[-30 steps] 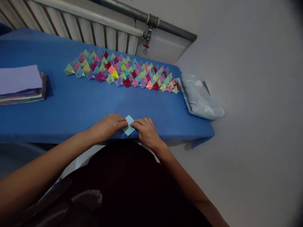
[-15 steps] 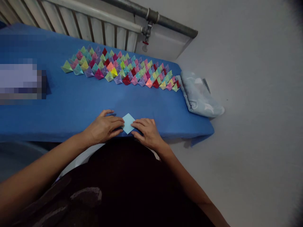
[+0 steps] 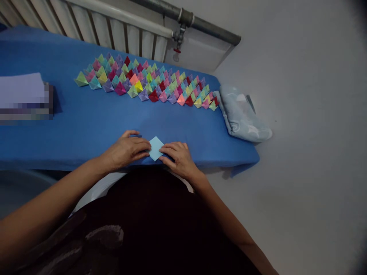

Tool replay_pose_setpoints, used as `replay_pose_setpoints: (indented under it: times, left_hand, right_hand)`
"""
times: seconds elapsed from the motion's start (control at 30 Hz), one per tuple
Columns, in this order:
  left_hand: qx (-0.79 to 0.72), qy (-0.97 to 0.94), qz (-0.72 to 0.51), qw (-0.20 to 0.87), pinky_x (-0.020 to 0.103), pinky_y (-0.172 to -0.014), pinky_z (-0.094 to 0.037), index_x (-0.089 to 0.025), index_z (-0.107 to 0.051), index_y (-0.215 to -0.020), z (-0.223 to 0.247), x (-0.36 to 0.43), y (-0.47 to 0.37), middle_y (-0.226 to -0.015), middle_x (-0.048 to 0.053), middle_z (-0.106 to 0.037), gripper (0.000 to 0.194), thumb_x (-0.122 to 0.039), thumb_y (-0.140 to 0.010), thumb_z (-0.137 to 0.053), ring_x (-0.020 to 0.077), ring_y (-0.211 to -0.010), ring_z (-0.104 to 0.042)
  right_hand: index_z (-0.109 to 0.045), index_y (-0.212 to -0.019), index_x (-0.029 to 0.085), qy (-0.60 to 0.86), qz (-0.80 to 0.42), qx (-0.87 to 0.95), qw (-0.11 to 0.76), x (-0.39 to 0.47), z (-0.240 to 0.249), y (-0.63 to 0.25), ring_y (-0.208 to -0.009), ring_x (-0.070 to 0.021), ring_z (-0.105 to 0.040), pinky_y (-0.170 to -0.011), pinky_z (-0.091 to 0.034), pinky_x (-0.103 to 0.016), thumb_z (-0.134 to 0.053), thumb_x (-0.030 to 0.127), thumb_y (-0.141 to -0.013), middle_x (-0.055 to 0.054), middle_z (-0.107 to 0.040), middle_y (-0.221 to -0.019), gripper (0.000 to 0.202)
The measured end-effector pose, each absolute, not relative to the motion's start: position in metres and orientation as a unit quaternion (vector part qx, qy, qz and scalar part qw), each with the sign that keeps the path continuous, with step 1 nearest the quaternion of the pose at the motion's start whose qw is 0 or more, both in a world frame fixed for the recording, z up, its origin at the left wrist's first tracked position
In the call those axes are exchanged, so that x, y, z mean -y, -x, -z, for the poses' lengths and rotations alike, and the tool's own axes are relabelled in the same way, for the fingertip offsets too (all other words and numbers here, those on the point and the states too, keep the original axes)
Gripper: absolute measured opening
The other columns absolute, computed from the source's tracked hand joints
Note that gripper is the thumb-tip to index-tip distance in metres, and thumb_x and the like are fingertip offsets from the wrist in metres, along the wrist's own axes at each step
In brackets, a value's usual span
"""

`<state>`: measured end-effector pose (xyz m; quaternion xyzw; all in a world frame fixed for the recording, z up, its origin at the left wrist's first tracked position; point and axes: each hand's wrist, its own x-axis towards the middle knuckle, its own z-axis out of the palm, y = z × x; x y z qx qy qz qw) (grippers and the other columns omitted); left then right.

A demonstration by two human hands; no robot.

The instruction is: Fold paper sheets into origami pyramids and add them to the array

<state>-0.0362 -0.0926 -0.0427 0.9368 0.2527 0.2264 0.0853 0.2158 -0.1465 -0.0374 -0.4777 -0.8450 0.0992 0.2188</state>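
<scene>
A small light blue paper square (image 3: 156, 148) lies turned like a diamond near the front edge of the blue-covered surface (image 3: 94, 126). At its left corner are the fingertips of my left hand (image 3: 127, 149), the fingers together on the paper and the thumb or forefinger apart above. My right hand (image 3: 178, 158) has its fingers and thumb at the right corner of the same square. Behind them stand rows of folded paper pieces (image 3: 153, 95) in many colours, each with a pointed top.
A folded grey-blue cloth (image 3: 243, 114) lies at the right end of the surface, against the wall. A stack with pale paper on top (image 3: 23, 91), partly blurred, sits at the far left. Behind run a radiator (image 3: 117, 34) and a pipe (image 3: 212, 30).
Both hands stay at the paper's corners with barely any movement. The right thumb has moved slightly up, closer to the paper's lower right edge.
</scene>
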Motion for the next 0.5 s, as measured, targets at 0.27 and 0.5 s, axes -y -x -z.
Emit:
replay_pose_setpoints:
  times: [0.27,0.5]
  left_hand:
    - [-0.261,-0.933,-0.218,0.117,0.041,-0.106,-0.035,-0.025,-0.069,-0.105,0.0414,0.0888,0.0366,-0.106,0.001,-0.076,0.029,-0.039,-0.103,-0.045,0.0171,-0.093,-0.069]
    - [-0.249,-0.936,-0.222,0.116,0.04,-0.103,-0.037,-0.023,-0.068,-0.106,0.0368,0.091,0.0358,-0.105,0.002,-0.076,0.032,-0.042,-0.104,-0.043,0.018,-0.094,-0.069]
  right_hand:
    - [-0.073,-0.107,0.024,0.479,-0.113,0.838,0.237,0.1461,0.0364,-0.2147,-0.105,-0.0208,-0.061,-0.091,-0.037,-0.037,-0.061,0.033,-0.097,-0.004,-0.073,-0.113,0.019]
    - [-0.073,-0.105,0.023,0.49,-0.113,0.832,0.236,0.1458,0.0355,-0.2124,-0.102,-0.0189,-0.06,-0.09,-0.035,-0.036,-0.057,0.029,-0.098,-0.003,-0.073,-0.111,0.018]
